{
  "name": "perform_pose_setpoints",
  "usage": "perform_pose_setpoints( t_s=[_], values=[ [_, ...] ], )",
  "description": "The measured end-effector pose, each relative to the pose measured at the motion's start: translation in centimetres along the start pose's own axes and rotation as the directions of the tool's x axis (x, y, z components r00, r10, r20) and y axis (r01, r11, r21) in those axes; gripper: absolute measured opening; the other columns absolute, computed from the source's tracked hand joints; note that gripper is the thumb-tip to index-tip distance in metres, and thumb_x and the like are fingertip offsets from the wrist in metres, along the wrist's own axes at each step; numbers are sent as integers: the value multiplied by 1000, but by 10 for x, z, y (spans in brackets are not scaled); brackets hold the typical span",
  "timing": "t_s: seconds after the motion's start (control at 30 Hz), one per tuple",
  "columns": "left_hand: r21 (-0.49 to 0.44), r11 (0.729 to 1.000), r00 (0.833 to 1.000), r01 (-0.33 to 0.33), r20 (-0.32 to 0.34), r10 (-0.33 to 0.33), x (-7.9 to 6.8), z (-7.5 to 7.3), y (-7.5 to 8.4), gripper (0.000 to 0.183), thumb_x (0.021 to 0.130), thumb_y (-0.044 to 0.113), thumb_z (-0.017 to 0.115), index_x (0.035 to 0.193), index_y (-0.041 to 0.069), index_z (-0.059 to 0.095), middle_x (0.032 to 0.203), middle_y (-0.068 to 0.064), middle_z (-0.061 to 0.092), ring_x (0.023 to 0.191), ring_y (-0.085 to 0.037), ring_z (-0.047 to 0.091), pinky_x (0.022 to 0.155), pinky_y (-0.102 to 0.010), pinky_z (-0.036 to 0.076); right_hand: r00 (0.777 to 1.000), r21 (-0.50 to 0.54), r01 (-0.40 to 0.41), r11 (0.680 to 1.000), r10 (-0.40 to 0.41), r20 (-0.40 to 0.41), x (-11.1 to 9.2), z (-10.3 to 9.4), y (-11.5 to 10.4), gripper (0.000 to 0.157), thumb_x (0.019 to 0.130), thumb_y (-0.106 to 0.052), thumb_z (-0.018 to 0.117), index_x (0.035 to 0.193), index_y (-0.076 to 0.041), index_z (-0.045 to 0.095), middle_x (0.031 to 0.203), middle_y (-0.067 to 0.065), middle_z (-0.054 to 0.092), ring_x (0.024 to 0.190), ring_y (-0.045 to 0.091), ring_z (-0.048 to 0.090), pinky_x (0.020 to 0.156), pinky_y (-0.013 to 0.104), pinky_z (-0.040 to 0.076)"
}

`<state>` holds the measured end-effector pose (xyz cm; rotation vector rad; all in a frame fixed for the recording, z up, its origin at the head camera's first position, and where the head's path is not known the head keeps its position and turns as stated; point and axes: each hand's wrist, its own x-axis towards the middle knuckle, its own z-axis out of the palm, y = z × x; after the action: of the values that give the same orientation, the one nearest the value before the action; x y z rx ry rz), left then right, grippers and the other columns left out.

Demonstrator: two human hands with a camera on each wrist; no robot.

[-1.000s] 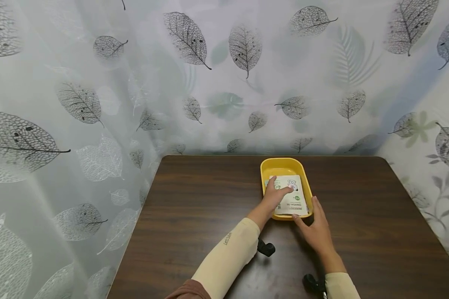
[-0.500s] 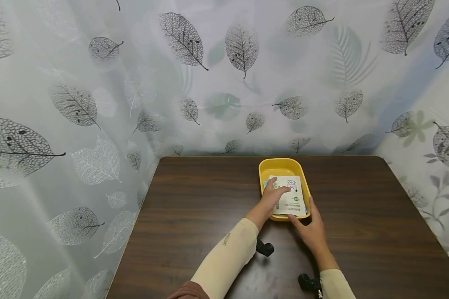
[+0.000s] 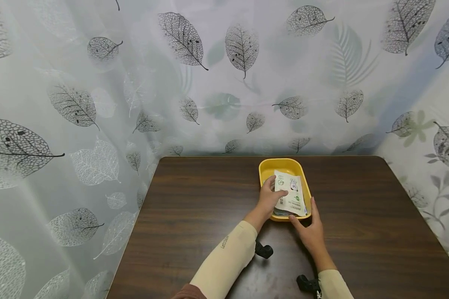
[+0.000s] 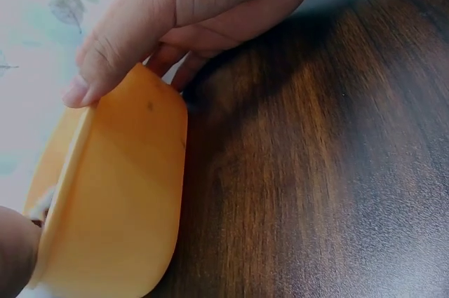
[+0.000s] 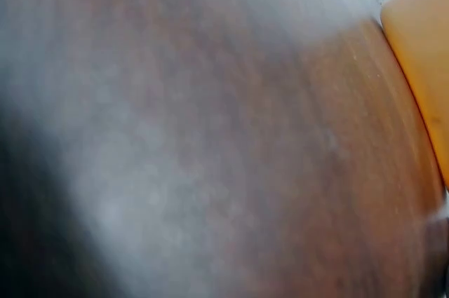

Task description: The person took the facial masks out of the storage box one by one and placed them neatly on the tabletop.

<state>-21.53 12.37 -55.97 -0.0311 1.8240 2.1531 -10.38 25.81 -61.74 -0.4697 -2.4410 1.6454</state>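
My left hand (image 3: 268,197) reaches into a yellow plastic tray (image 3: 263,166) and pinches a white printed packet (image 3: 291,195) by its left side, thumb on top. The packet lies slanted in the tray, with a cartoon and small text on it. A darker flat item (image 3: 282,212) shows from under its near edge. My right hand (image 3: 314,230) grips the tray's near right corner. In the left wrist view, that right hand's thumb (image 4: 105,66) rests on the rim while its fingers go round the outer wall. Part of another finger or thumb (image 4: 14,252) shows at the left edge there.
The tray stands on a dark wood-grain table (image 3: 194,199), near its back edge. A leaf-printed curtain (image 3: 224,83) hangs behind and at both sides. Black wrist devices (image 3: 263,250) hang under the forearms. The right wrist view is mostly blurred tabletop.
My left hand has shifted slightly and turned the packet, which now lies at a slant and uncovers the darker item beneath. The right hand keeps its place on the tray.
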Motion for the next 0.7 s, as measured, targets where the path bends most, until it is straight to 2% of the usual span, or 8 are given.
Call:
perform_pose_setpoints(
  t_s=[0.1,0.23,0.37,0.53,0.7],
  values=[
    [4,1000,999,-19,30,18,1,-2,-2,68,86,-6,72,149,7,50,144,-17,57,131,-30,57,102,-42,55,1000,9,9,1000,-9,-7,0,1,1,103,92,-34,76,166,-31,4,173,12,10,158,42,11,123,68,13],
    [48,999,995,-9,98,4,1,-2,-3,62,88,-6,70,147,7,55,133,-18,64,116,-27,66,91,-36,60,1000,15,15,1000,-15,-19,-1,3,2,102,92,-33,76,166,-31,5,173,10,10,158,41,11,123,68,13],
    [77,997,990,-6,139,-5,-1,-2,-3,64,90,-9,65,150,8,51,140,-16,62,119,-25,66,89,-35,59,999,27,19,999,-18,-28,-2,4,3,101,92,-31,76,166,-33,7,173,9,12,158,39,12,124,67,13],
    [97,995,993,-24,122,12,-4,1,-3,72,87,-15,61,152,13,49,140,-16,62,118,-26,67,85,-35,60,999,37,24,999,-22,-38,-3,5,3,100,91,-30,77,165,-35,9,172,11,14,158,40,14,124,66,14],
    [116,990,995,-80,73,72,-7,4,-3,73,86,-15,58,152,15,50,141,-14,62,114,-24,69,80,-32,60,998,35,36,999,-34,-54,0,6,7,99,91,-30,78,165,-35,12,172,12,16,158,40,16,124,65,16]
  ],
)
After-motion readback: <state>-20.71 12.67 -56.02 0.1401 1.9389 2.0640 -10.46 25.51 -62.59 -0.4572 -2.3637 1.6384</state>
